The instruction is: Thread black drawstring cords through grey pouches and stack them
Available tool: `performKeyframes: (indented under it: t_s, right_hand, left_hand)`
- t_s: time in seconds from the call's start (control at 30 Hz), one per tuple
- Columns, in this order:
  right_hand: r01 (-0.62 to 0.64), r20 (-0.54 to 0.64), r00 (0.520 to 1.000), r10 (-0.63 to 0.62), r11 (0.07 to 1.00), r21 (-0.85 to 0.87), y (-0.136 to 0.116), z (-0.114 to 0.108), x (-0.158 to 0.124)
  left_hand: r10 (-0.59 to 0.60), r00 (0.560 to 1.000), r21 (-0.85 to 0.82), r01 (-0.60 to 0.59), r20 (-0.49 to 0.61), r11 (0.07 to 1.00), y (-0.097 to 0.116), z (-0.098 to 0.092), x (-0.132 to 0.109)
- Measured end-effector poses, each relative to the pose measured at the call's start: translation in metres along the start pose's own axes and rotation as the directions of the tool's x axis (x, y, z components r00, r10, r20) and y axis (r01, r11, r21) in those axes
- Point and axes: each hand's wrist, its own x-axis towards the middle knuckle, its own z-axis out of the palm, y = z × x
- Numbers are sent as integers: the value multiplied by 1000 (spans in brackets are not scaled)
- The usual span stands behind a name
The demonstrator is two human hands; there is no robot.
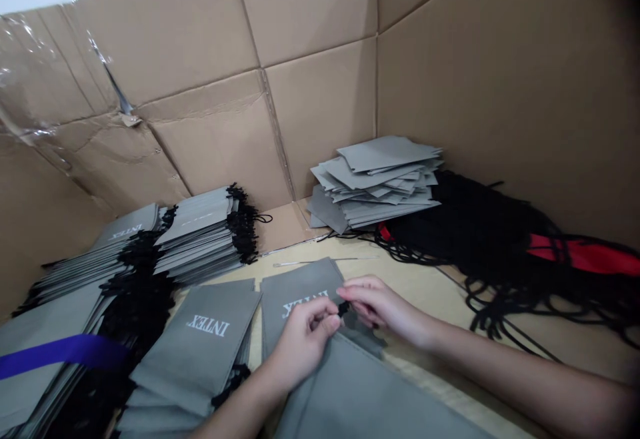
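Note:
My left hand (306,337) is closed, thumb and fingers pinching a short black cord (343,308) by the top corner of a grey fabric pouch (380,392). From the other side my right hand (377,302) is also closed, its fingertips drawn together on the same cord; the exact knot or loop is too small to make out. Beneath both hands lies a grey pouch printed INTEX (295,285), partly covered by them. Just left of it rests a stack of INTEX pouches (200,339) with black cord ends showing at its edge.
Neat stacks of corded pouches (195,225) stand at the left, one wrapped with a purple band (65,353). An uneven pile of grey pouches (380,172) sits at the back, beside a heap of black cords (480,232) with a red strip. Cardboard walls (320,119) enclose the table.

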Motion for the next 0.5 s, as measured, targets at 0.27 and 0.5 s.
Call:
performKeyframes:
  t_s: [0.27,0.5]
  right_hand:
    - [386,268,917,-294,499,-776,-10,-10,-10]
    - [421,336,903,-268,704,-572,1,-8,-5]
  left_hand:
    - [-19,1000,-39,19,-1,999,-1,2,-1]
    - [-34,997,-17,36,69,999,1,0,-2]
